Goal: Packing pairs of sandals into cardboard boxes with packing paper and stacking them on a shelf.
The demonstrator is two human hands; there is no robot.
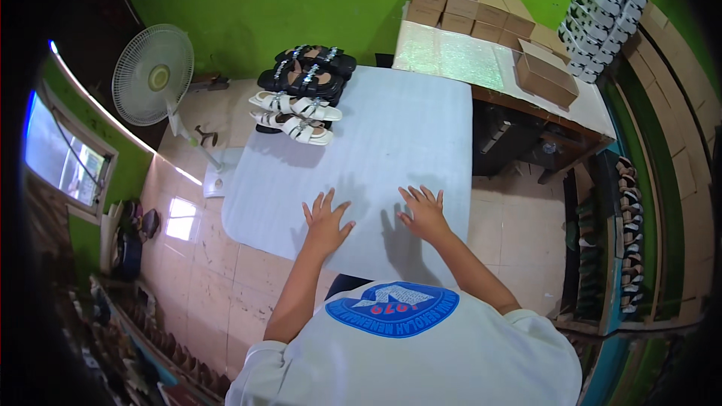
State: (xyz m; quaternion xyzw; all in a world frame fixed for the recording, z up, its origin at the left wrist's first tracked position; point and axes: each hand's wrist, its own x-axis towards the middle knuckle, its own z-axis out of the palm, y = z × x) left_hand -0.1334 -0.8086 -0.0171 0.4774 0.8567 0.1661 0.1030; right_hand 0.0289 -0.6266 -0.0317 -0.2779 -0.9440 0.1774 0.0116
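Both of my hands are over the near part of a pale blue-white table (398, 128), palms down. My left hand (326, 224) has its fingers spread and holds nothing. To its right, my right hand (423, 212) is open too, fingers apart and nothing in it. Each hand casts a shadow on the tabletop; whether they touch it I cannot tell. At the table's far left lie stacked sandals: white sandals (301, 109) with buckled straps in front, and black sandals (304, 75) with shiny trim behind them.
A white standing fan (154, 75) is left of the table. Back right, a side table (436, 49) bears several brown cardboard boxes (492, 9), near a tall stack of black-and-white boxes (602, 15). Shoe racks (630, 233) line the right; more shoes (173, 349) are at lower left.
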